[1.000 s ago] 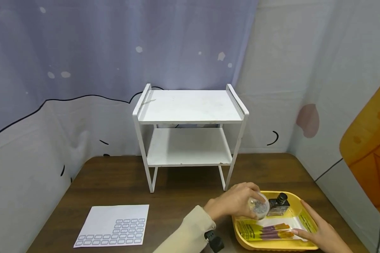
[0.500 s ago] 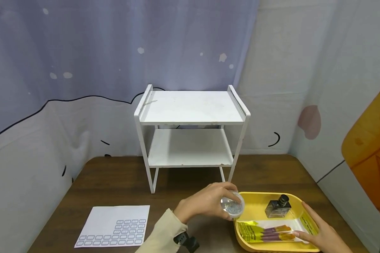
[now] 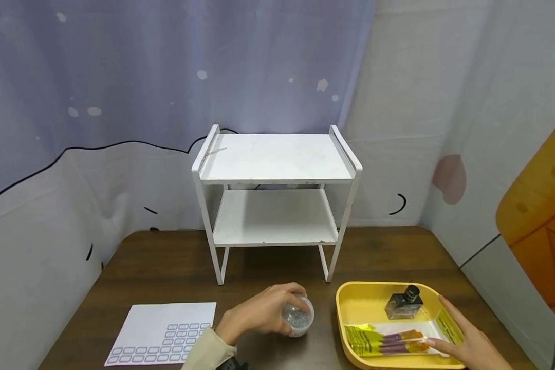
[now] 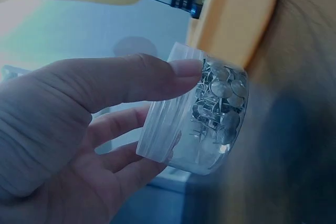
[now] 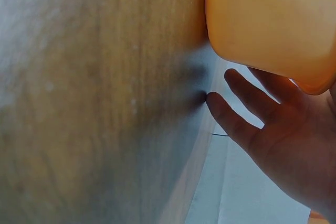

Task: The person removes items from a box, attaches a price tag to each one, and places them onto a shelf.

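Note:
My left hand grips a small clear plastic jar just above or on the table, left of the yellow tray. Silvery thumbtacks fill part of the jar, and my thumb and fingers close round its ribbed lid. At the tray's right side my right hand holds the rim, thumb over the inside and fingers along the outer wall. Inside the tray lie a dark glass bottle with a black cap and a yellow-green packet with brush pictures.
A white two-tier shelf stands at the back middle of the brown table. On the left lies a white sheet printed with small boxes. Curtains hang behind the table.
My left hand has carried the jar of thumbtacks out of the tray, leftward and lower over the table. The right hand stays at the tray's right rim.

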Demonstrator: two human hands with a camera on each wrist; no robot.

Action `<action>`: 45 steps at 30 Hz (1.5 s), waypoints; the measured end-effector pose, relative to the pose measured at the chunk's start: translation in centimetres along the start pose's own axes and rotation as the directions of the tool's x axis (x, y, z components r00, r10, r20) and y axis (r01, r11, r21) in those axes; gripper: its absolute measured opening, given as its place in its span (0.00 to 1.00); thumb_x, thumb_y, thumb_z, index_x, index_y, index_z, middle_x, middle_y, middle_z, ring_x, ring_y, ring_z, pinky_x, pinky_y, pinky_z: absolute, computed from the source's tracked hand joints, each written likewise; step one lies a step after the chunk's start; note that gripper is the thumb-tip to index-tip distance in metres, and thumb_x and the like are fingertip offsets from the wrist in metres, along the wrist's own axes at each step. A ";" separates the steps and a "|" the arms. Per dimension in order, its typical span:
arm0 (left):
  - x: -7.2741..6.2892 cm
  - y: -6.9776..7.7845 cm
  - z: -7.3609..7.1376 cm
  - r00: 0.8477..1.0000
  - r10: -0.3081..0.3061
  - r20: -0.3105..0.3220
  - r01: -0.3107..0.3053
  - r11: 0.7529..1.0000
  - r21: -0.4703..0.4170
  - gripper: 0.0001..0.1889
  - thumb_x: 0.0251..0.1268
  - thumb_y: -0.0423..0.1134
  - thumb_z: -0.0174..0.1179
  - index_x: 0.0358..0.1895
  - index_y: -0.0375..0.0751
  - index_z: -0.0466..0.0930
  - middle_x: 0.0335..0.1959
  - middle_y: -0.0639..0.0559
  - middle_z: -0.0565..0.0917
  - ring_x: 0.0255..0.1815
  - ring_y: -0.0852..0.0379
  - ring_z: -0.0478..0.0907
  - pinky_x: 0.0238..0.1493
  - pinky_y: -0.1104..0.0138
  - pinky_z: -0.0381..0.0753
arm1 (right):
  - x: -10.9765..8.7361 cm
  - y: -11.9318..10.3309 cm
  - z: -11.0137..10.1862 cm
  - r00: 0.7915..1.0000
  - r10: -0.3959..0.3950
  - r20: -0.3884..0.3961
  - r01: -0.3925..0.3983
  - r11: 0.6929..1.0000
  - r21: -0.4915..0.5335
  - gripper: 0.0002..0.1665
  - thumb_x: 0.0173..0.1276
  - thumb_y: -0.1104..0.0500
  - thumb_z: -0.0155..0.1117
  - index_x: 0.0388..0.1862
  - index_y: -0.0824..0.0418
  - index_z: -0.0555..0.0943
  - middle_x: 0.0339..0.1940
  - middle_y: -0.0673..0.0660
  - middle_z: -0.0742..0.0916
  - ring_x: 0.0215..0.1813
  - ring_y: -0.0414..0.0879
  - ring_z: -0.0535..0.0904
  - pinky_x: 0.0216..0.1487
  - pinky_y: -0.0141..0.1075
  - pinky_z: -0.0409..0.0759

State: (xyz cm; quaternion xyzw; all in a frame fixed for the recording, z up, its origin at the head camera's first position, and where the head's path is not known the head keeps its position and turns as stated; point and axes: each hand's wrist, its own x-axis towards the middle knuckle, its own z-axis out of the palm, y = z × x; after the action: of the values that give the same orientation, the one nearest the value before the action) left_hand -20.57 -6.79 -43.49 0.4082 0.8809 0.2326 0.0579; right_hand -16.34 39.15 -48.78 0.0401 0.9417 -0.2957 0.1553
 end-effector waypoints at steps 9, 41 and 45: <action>-1.6 -1.9 1.8 0.999 -0.039 0.036 0.039 0.999 -0.005 0.25 0.42 0.37 0.79 0.50 0.56 0.88 0.63 0.52 0.78 0.59 0.56 0.76 0.58 0.67 0.77 | -0.2 -0.2 -0.1 1.000 -0.022 -0.016 0.021 1.000 -0.014 0.65 0.67 0.38 0.65 0.82 0.61 0.34 0.75 0.83 0.53 0.66 0.84 0.63 0.49 0.65 0.75; -14.0 -6.7 -0.5 0.749 -0.492 -0.443 0.493 0.861 -0.124 0.40 0.41 0.46 0.81 0.65 0.45 0.77 0.66 0.30 0.70 0.65 0.27 0.66 0.55 0.34 0.71 | -3.7 -4.8 -2.9 0.916 -0.124 -0.383 0.076 0.988 -0.136 0.62 0.67 0.36 0.64 0.81 0.65 0.42 0.68 0.84 0.65 0.61 0.80 0.67 0.49 0.70 0.72; -17.0 -8.8 -2.2 0.587 -0.720 -0.370 0.731 0.668 -0.140 0.42 0.48 0.52 0.76 0.66 0.36 0.72 0.68 0.19 0.60 0.63 0.15 0.59 0.53 0.28 0.65 | -4.6 -7.4 -2.4 0.823 -0.233 -0.518 0.206 0.972 -0.110 0.57 0.67 0.44 0.68 0.83 0.58 0.45 0.66 0.79 0.72 0.60 0.71 0.71 0.49 0.53 0.80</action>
State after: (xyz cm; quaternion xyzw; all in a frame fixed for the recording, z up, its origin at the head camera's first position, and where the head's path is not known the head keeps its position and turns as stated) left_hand -16.07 -25.19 -47.06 -0.0413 0.9657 0.2538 -0.0367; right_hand -13.84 34.46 -41.44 0.0071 0.9533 -0.2658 -0.1430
